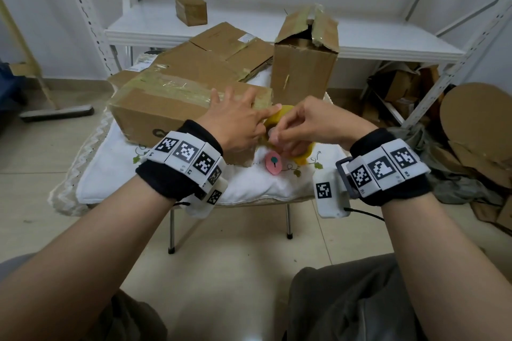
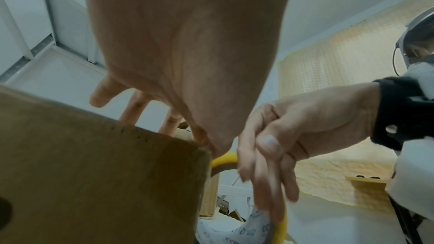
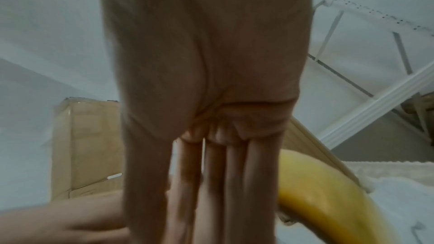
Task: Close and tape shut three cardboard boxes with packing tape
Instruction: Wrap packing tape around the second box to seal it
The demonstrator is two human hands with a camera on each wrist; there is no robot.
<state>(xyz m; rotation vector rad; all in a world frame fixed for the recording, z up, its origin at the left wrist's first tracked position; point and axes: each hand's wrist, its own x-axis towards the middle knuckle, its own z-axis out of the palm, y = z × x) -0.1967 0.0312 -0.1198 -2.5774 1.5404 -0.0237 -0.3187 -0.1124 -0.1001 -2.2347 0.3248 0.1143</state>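
A long cardboard box (image 1: pixel 155 102) lies on the small cloth-covered table (image 1: pixel 116 174), with shiny tape along its top seam. My left hand (image 1: pixel 235 116) rests on its right end with the fingers spread and straight, the index finger reaching toward a yellow tape roll (image 1: pixel 277 115). My right hand (image 1: pixel 302 127) curls round that roll just right of the box, thumb pressed against the fingers. The left wrist view shows the box corner (image 2: pixel 94 173), the roll's yellow rim (image 2: pixel 224 159) and my right hand (image 2: pixel 293 133). A tall box (image 1: pixel 304 72) stands behind with torn flaps ajar.
A flat taped box (image 1: pixel 221 55) lies behind the long one. A pink oval tag (image 1: pixel 273 165) sits on the cloth under my hands. A small box (image 1: pixel 191 10) stands on the white shelf (image 1: pixel 249 33). Cardboard scraps (image 1: pixel 471 133) pile up on the floor at right.
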